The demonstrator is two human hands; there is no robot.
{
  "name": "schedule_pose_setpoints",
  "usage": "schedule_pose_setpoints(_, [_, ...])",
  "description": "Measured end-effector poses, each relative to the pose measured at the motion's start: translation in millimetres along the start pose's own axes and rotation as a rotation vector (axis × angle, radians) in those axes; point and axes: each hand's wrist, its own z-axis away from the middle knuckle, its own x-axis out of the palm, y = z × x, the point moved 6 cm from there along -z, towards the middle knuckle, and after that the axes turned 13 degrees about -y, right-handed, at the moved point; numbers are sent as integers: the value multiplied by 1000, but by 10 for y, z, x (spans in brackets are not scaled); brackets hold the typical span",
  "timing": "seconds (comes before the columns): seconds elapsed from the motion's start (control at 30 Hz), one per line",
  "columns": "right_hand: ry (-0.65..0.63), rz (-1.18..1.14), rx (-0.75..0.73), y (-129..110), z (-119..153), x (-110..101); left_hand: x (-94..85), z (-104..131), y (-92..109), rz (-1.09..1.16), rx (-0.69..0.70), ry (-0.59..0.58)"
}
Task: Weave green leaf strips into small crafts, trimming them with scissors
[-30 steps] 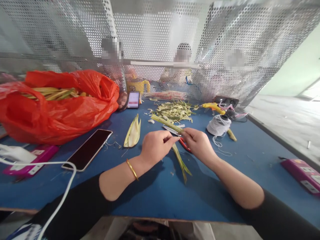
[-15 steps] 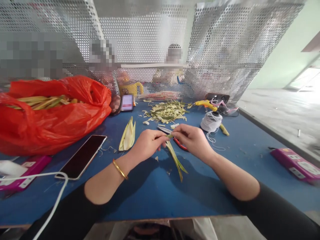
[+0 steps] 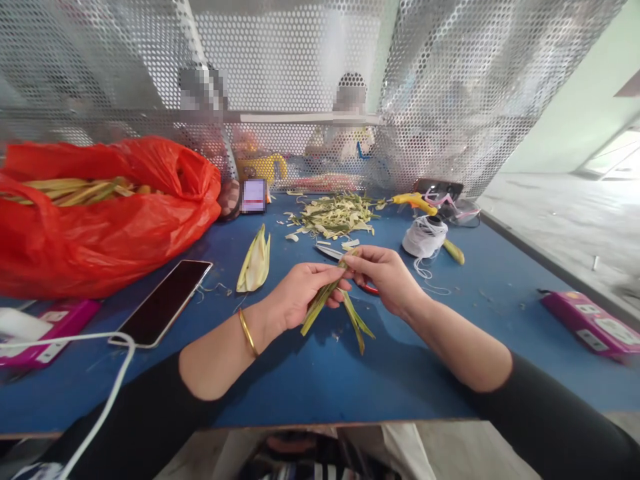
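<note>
Folded green husk strips (image 3: 318,311) run down and to the left from between my two hands. My left hand (image 3: 305,288) pinches them along their length, thumb on top. At their upper end, the thumb and fingertips of my right hand (image 3: 383,272) close on the same strips. Another split green husk leaf (image 3: 357,325) lies on the blue table just below my fingers. Scissors (image 3: 327,252) with red handles lie behind the hands, partly hidden by my right hand. A pale, pointed husk (image 3: 255,261) rests to the left of my left hand.
A heap of husk scraps (image 3: 334,215) lies at the back. On the right are a white thread spool (image 3: 424,237), a yellow glue gun (image 3: 414,202) and a purple power strip (image 3: 590,320). A red bag (image 3: 110,247) and a phone (image 3: 167,300) occupy the left.
The husk strips between my hands now show at greater length, pointing down-left across my left fingers. My right hand has turned slightly. The camera view has shifted a little.
</note>
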Motion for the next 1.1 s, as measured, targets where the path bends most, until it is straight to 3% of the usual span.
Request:
schedule_pose_setpoints(0.3, [136, 222, -84, -33, -14, -126, 41, -15, -77, -191, -70, -148])
schedule_pose_setpoints(0.4, [124, 353, -66, -58, -25, -131, -54, -16, 36, -211, -25, -93])
schedule_pose_setpoints(0.5, [19, 747, 13, -100, -19, -60, -262, -18, 253, -166, 119, 94])
schedule_pose_setpoints(0.6, [-159, 1194, 180, -32, 14, 48, -372, -35, 322, -93, 142, 158])
schedule_pose_setpoints(0.67, [-230, 1308, 252, 31, 43, 99, -382, -45, 297, -95, 125, 166])
schedule_pose_setpoints(0.8, [-241, 1324, 246, 73, 54, 152, -337, -44, 242, -239, 137, 173])
schedule_pose_setpoints(0.97, [-96, 1044, 164, -20, 3, 5, -281, 30, 406, -883, 313, 331])
schedule_pose_setpoints(1.03, [-106, 919, 152, -23, -5, -24, -244, 15, 400, -1061, 279, 310])
schedule_pose_setpoints(1.1, [-182, 934, 146, -3, 3, 20, -244, -13, 361, -1107, 214, 278])
